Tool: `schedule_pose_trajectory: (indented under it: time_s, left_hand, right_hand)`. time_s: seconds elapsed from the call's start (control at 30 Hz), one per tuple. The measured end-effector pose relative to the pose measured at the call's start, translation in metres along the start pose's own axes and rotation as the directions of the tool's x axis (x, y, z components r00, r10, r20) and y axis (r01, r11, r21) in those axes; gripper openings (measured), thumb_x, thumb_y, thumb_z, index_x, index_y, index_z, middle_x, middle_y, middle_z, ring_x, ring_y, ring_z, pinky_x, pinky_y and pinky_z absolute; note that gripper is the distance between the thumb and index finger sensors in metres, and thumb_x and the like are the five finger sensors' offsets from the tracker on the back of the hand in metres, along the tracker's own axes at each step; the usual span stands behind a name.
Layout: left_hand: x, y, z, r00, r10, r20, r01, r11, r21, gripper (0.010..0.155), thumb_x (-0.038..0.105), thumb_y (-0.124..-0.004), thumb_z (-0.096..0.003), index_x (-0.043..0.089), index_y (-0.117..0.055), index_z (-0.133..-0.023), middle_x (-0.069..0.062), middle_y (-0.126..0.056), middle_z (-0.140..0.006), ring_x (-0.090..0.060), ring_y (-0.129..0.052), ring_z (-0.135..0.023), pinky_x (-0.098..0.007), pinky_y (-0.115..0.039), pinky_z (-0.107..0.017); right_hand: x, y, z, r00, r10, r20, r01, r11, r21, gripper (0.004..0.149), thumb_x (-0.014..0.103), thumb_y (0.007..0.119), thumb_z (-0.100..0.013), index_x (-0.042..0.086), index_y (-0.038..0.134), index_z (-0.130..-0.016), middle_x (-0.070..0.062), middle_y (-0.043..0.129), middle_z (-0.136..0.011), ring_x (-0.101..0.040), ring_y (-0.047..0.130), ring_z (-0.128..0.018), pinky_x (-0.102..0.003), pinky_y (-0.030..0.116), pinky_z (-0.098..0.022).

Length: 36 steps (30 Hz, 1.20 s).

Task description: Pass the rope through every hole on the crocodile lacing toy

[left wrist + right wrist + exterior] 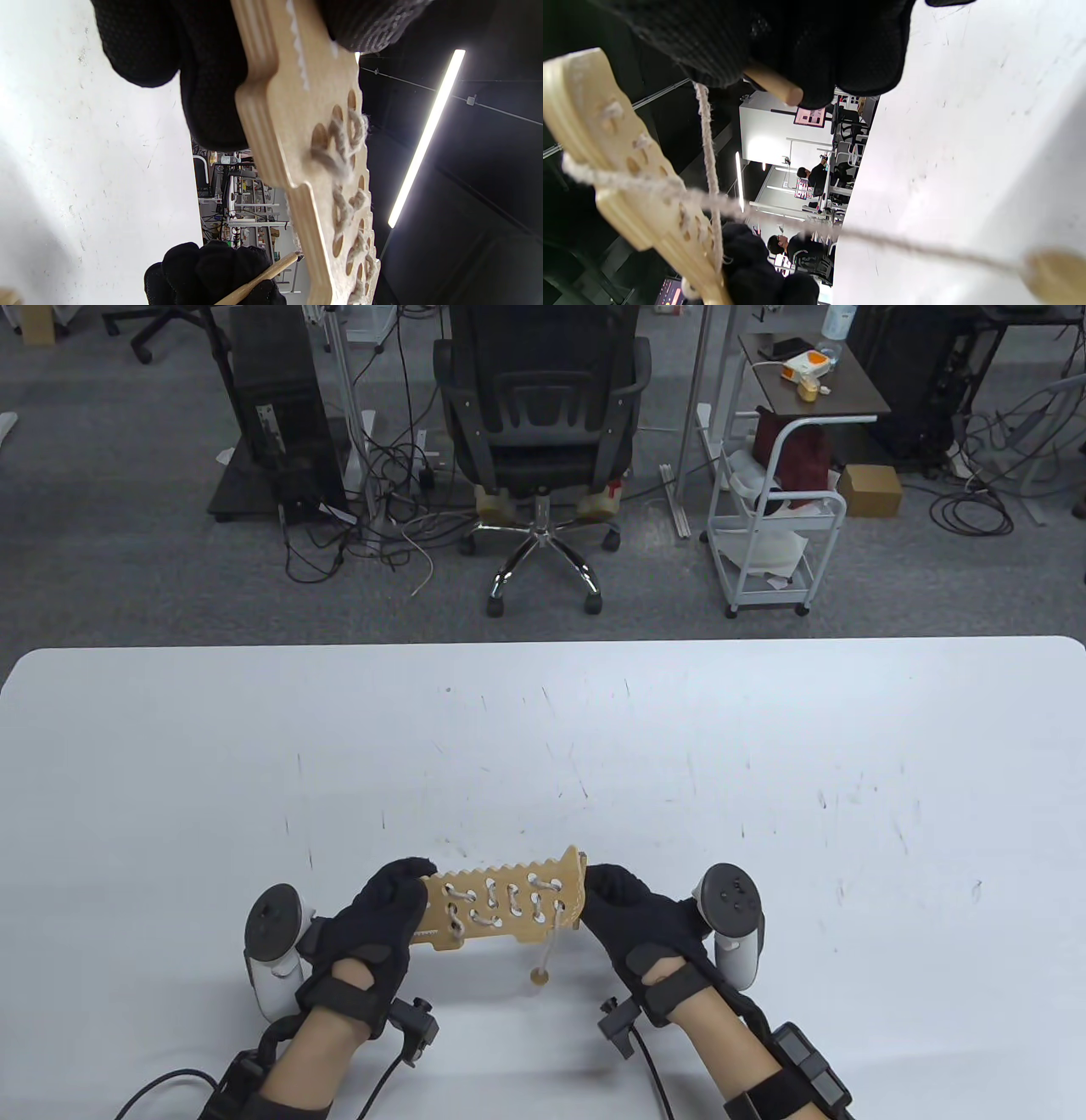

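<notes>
The wooden crocodile lacing board [505, 903] is held up off the white table [543, 746] near its front edge, between my two hands. My left hand [405, 892] grips its left end; the left wrist view shows my fingers [203, 84] curled round the board [297, 127]. Pale rope [515, 902] runs through several holes. My right hand [607, 891] is at the board's right end and pinches the wooden needle [774, 87] on the rope's [706, 140] end. Another strand hangs down to a wooden bead [539, 976] at the table.
Beyond the table's far edge stand a black office chair [539, 432] and a white cart [776, 517] on grey carpet. A white tracker is strapped to each hand, left [271, 942] and right [731, 916].
</notes>
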State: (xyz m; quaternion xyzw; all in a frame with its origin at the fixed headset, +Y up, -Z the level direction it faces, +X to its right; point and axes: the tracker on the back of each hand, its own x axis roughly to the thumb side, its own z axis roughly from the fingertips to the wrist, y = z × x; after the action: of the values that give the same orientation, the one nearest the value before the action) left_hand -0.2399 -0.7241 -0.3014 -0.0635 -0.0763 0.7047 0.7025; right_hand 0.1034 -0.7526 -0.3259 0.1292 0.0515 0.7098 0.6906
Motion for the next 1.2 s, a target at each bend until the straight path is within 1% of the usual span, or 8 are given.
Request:
schedule_pose_trajectory:
  time_s: [0.33, 0.5, 0.67, 0.83, 1.0, 1.07, 1.13, 1.2]
  left_hand:
    - [0.0, 0.0, 0.0, 1.0, 0.0, 0.0, 0.0, 1.0, 0.0, 0.052, 0.046, -0.073, -0.0443, 0.025, -0.07, -0.091, 0.003, -0.095, -0.073, -0.016, -0.108, -0.052, -0.043, -0.082, -0.056]
    - [0.0, 0.001, 0.0, 1.0, 0.001, 0.004, -0.001, 1.0, -0.007, 0.052, 0.046, -0.073, -0.0444, 0.025, -0.07, -0.091, 0.003, -0.095, -0.073, -0.016, -0.108, -0.052, -0.043, -0.082, -0.056]
    - [0.0, 0.002, 0.0, 1.0, 0.002, 0.005, -0.002, 1.0, -0.003, 0.052, 0.046, -0.073, -0.0444, 0.025, -0.07, -0.091, 0.001, -0.095, -0.073, -0.016, -0.108, -0.052, -0.043, -0.082, -0.056]
    - [-0.001, 0.002, 0.0, 1.0, 0.001, 0.003, -0.001, 1.0, 0.0, 0.052, 0.046, -0.073, -0.0443, 0.025, -0.07, -0.091, 0.001, -0.095, -0.073, -0.016, -0.108, -0.052, -0.043, -0.082, -0.056]
    - [-0.001, 0.002, -0.001, 1.0, 0.001, 0.0, -0.001, 1.0, 0.003, 0.052, 0.046, -0.073, -0.0444, 0.025, -0.07, -0.091, 0.001, -0.095, -0.072, -0.017, -0.108, -0.052, -0.043, -0.082, -0.056]
    - [-0.002, 0.002, -0.001, 1.0, 0.0, -0.003, 0.0, 1.0, 0.005, 0.052, 0.046, -0.073, -0.0443, 0.025, -0.07, -0.091, 0.001, -0.095, -0.072, -0.017, -0.108, -0.052, -0.043, -0.082, -0.056]
    - [-0.002, 0.003, -0.001, 1.0, 0.0, -0.005, 0.0, 1.0, 0.008, 0.052, 0.046, -0.073, -0.0444, 0.024, -0.07, -0.091, 0.001, -0.095, -0.072, -0.017, -0.108, -0.052, -0.043, -0.082, -0.056]
    - [-0.002, 0.003, -0.001, 1.0, -0.001, -0.009, 0.001, 1.0, 0.009, 0.052, 0.046, -0.073, -0.0443, 0.025, -0.07, -0.091, 0.001, -0.095, -0.072, -0.017, -0.108, -0.052, -0.043, -0.082, -0.056]
  right_hand:
    - [0.0, -0.022, -0.003, 0.999, -0.04, -0.009, 0.039, 0.995, -0.087, 0.04, 0.035, 0.082, -0.049, 0.019, 0.078, -0.085, -0.012, 0.086, -0.085, -0.041, 0.08, -0.078, -0.068, 0.044, -0.066]
    - [-0.002, -0.026, -0.003, 0.999, -0.05, -0.018, 0.047, 0.992, -0.113, 0.04, 0.035, 0.082, -0.048, 0.019, 0.078, -0.085, -0.012, 0.086, -0.084, -0.041, 0.081, -0.077, -0.068, 0.045, -0.065]
    - [0.001, -0.027, -0.003, 0.994, 0.101, -0.034, -0.104, 0.988, -0.118, 0.041, 0.03, 0.083, -0.047, 0.019, 0.078, -0.087, -0.011, 0.092, -0.076, -0.038, 0.088, -0.07, -0.067, 0.047, -0.065]
    - [0.005, -0.025, -0.002, 0.97, 0.239, -0.035, -0.241, 0.965, -0.107, 0.045, 0.026, 0.086, -0.046, 0.021, 0.078, -0.09, -0.011, 0.094, -0.073, -0.039, 0.088, -0.068, -0.067, 0.047, -0.065]
    - [0.007, -0.018, -0.002, 0.904, 0.428, -0.019, -0.428, 0.902, -0.06, 0.045, 0.025, 0.09, -0.044, 0.022, 0.082, -0.088, -0.011, 0.095, -0.071, -0.039, 0.089, -0.067, -0.067, 0.047, -0.065]
    - [0.008, -0.014, -0.001, 0.876, 0.483, -0.005, -0.483, 0.875, -0.04, 0.041, 0.024, 0.092, -0.042, 0.02, 0.088, -0.083, -0.011, 0.096, -0.07, -0.039, 0.09, -0.066, -0.067, 0.047, -0.065]
    - [0.009, -0.01, -0.001, 0.826, 0.563, 0.012, -0.563, 0.826, -0.024, 0.039, 0.025, 0.093, -0.042, 0.019, 0.089, -0.081, -0.01, 0.095, -0.07, -0.038, 0.089, -0.066, -0.067, 0.047, -0.065]
    - [0.008, -0.007, -0.001, 0.801, 0.598, 0.016, -0.598, 0.801, -0.022, 0.039, 0.025, 0.093, -0.042, 0.019, 0.09, -0.08, -0.009, 0.096, -0.069, -0.038, 0.09, -0.066, -0.067, 0.048, -0.066]
